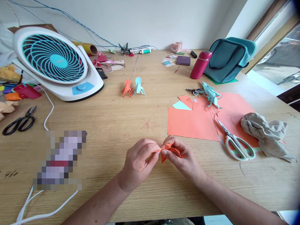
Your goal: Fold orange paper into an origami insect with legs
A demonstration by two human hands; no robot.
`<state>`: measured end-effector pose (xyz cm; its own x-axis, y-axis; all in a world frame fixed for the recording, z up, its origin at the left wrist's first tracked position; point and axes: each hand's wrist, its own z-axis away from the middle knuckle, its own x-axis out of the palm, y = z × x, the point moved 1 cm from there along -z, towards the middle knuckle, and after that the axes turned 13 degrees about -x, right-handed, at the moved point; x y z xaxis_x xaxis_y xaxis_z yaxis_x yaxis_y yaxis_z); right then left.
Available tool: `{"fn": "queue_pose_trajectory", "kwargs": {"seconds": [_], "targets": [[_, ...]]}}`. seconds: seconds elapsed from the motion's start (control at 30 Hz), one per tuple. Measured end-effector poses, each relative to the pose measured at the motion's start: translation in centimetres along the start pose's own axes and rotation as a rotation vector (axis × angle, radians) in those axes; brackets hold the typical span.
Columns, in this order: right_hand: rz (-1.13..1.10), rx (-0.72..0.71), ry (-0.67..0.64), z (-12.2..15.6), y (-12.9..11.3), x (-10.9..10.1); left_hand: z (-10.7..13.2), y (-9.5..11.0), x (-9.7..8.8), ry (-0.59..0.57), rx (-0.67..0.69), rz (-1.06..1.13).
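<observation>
Both my hands meet over the front of the wooden table around a small folded orange paper figure (167, 150). My left hand (142, 156) pinches a thin tip of it between thumb and fingers. My right hand (181, 157) grips its body, thumb on the near side, with folded points sticking out below and to the right. An orange paper insect (127, 88) and a light blue paper insect (139, 86) stand farther back. Orange paper sheets (189, 123) lie to the right, with white-handled scissors (236, 143) partly on them. Blue folded paper figures (210, 94) rest at the sheets' far edge.
A white fan (58, 62) stands at the back left, black-handled scissors (20, 122) in front of it. At the right are a crumpled grey cloth (264, 131), a pink flask (201, 65) and a teal bag (228, 61). White cables (49, 212) cross the left front.
</observation>
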<state>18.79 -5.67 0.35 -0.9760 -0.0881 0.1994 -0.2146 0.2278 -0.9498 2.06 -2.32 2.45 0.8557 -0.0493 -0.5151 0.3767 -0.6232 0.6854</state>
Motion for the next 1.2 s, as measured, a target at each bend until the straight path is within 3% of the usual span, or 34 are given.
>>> {"fn": "queue_pose_trajectory", "kwargs": {"seconds": [0.13, 0.23, 0.43, 0.6, 0.9, 1.03, 1.1, 1.2], "targets": [[0.036, -0.042, 0.009, 0.0, -0.2, -0.1, 0.0, 0.0, 0.0, -0.014, -0.053, 0.07], [0.157, -0.153, 0.002, 0.2, -0.3, -0.3, -0.2, 0.1, 0.0, -0.029, -0.198, 0.126], [0.364, -0.331, 0.01, 0.2, -0.5, -0.9, -0.8, 0.2, -0.1, -0.247, -0.573, 0.374], [0.449, -0.411, 0.022, 0.1, -0.7, -0.9, -0.8, 0.0, -0.4, -0.357, -0.722, 0.53], [0.497, -0.44, 0.035, 0.0, -0.7, -1.1, -0.1, -1.5, -0.1, -0.37, -0.784, 0.727], [0.492, -0.383, 0.022, 0.0, -0.6, -1.2, -0.3, -1.1, 0.0, -0.323, -0.773, 0.657], [0.485, -0.36, 0.011, 0.0, -0.6, -1.2, -0.4, -0.8, 0.0, -0.256, -0.727, 0.576], [0.477, -0.338, 0.001, 0.0, -0.7, -1.2, -0.6, -0.4, 0.0, -0.146, -0.534, 0.419]]}}
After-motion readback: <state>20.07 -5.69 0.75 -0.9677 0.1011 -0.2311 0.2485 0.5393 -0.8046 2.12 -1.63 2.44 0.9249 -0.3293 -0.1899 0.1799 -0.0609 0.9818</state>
